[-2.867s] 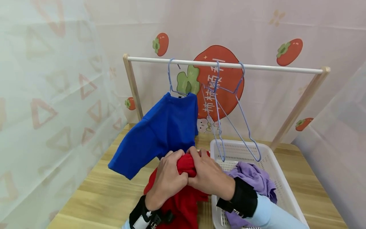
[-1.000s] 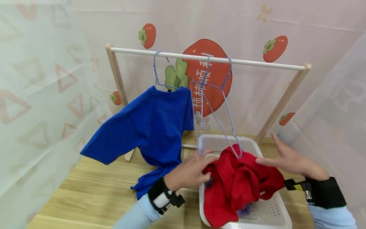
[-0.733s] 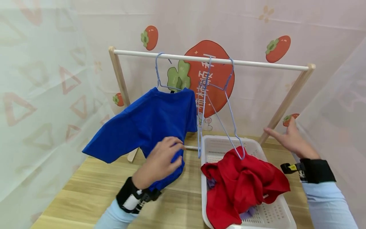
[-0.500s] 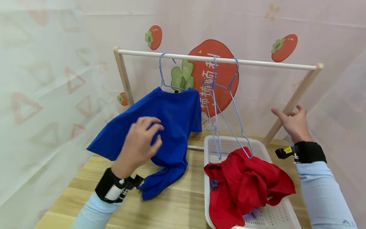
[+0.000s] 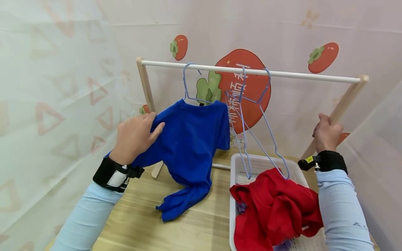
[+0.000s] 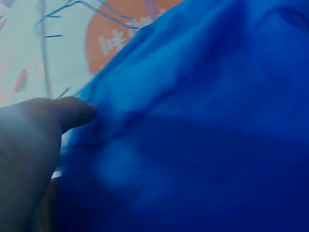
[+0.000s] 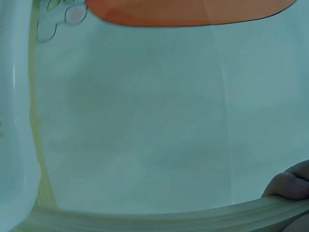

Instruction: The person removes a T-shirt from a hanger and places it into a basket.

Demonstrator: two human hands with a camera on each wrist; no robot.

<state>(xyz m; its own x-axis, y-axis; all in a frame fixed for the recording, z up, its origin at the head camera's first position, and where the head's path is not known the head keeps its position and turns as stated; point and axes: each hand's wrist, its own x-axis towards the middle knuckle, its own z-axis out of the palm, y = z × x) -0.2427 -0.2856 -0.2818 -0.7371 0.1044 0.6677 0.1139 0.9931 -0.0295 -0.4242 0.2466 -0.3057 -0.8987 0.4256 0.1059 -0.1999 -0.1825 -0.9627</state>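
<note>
A blue T-shirt (image 5: 188, 139) hangs from a light-blue wire hanger (image 5: 185, 82) on the white rail (image 5: 207, 67) of a clothes rack. My left hand (image 5: 133, 137) lies over the shirt's left sleeve, close to the rack's left wooden post (image 5: 145, 83). Its thumb (image 6: 77, 111) touches the blue cloth in the left wrist view; the other fingers are mostly hidden. On the other side, my right hand (image 5: 326, 134) grips the right wooden post (image 5: 348, 99). Curled fingers (image 7: 289, 186) show at the post's edge in the right wrist view.
A white perforated basket (image 5: 233, 209) stands on the wooden table (image 5: 138, 223) at right, holding a crumpled red garment (image 5: 273, 209) and purple cloth (image 5: 282, 245). Bare wire hangers (image 5: 267, 104) hang over it. A printed sheet (image 5: 119, 38) encloses the back and sides.
The red garment has gone from both hands into the basket. My left hand has moved left to the blue sleeve, and my right hand has moved to the right post and grasped it.
</note>
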